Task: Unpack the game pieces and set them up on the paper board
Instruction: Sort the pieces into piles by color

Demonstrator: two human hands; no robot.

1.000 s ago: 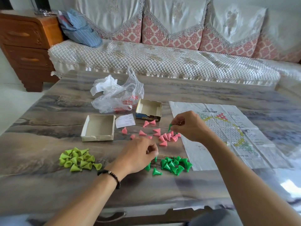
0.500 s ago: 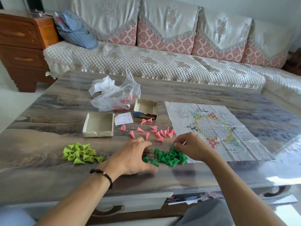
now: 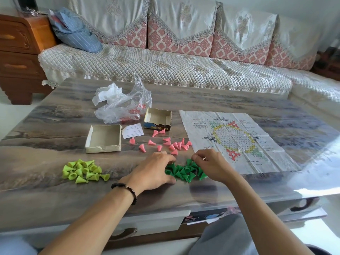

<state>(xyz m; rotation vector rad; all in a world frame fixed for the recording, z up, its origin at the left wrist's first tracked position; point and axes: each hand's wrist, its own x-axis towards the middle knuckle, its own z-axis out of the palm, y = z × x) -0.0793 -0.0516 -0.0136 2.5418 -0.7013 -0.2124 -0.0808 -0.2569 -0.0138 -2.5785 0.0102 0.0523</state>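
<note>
The dark green pieces [image 3: 184, 171] lie heaped on the table [image 3: 55, 129] directly between the two hands, touching both. They look like small hollow plastic cones, so I judge them very light, stiff, smooth and quick to roll or tip on the glossy top. Each is best pinched near its narrow tip or across the flared base, one or two at a time. The left hand [image 3: 153, 171] rests on the table at the pile's left edge with fingers curved round it, seemingly corralling the pieces; I cannot tell whether it actually pinches one. The right hand [image 3: 211, 165] sits at the pile's right edge with fingers bent down into the pieces, and whether it has one caught is hidden. The pink pieces [image 3: 169, 144] are scattered just beyond the hands, and the light green pieces [image 3: 83, 171] sit well to the left of the left hand. The paper board [image 3: 237, 142] lies flat just beyond and to the right of the right hand, bare of pieces; it looks thin and creased, likely to shift if brushed.
</note>
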